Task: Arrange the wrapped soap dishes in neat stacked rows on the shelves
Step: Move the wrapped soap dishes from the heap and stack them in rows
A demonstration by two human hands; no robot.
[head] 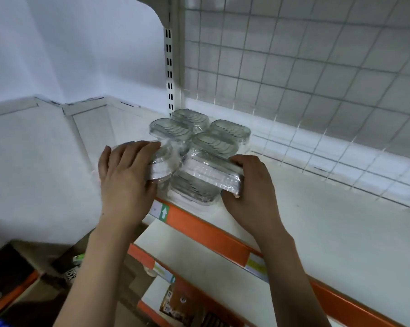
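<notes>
At the shelf's front left corner, my left hand cups one wrapped soap dish while my right hand grips another above the stacked rows. They look light, rigid, with slippery film; hold the ends.

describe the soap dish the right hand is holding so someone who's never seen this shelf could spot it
Start at the white shelf with the orange front edge, at its left end near the slotted upright post. Wrapped clear soap dishes sit clustered there. The one meant is nearest the front, tilted, gripped by the right hand, above a flat-lying dish.
</notes>
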